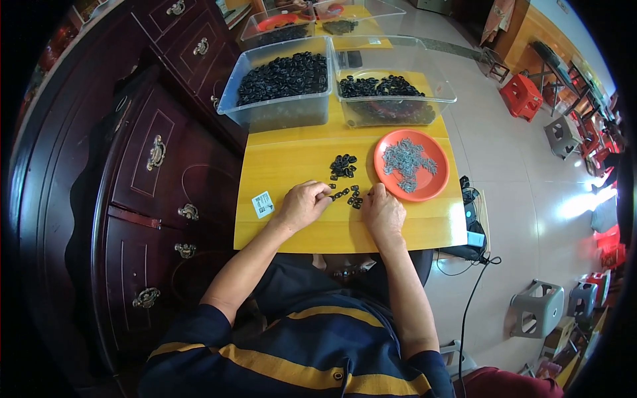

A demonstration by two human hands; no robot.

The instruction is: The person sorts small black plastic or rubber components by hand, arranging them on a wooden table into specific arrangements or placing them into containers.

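Note:
Small black oval pieces lie on the yellow tabletop, with a loose pile in the middle and a smaller cluster nearer me. My left hand is closed in a pinch at the left end of a short slanting row of black pieces. To the right of the cluster, my right hand is closed, its thumb and forefinger together beside the plate's rim; what they hold is too small to make out. The red-orange plate bears a heap of small silvery metal parts.
Behind the pile stand a translucent bin full of black pieces and a clear bin partly filled with them. A white label lies at the left. Dark drawers rise on the left; cables hang off the right edge.

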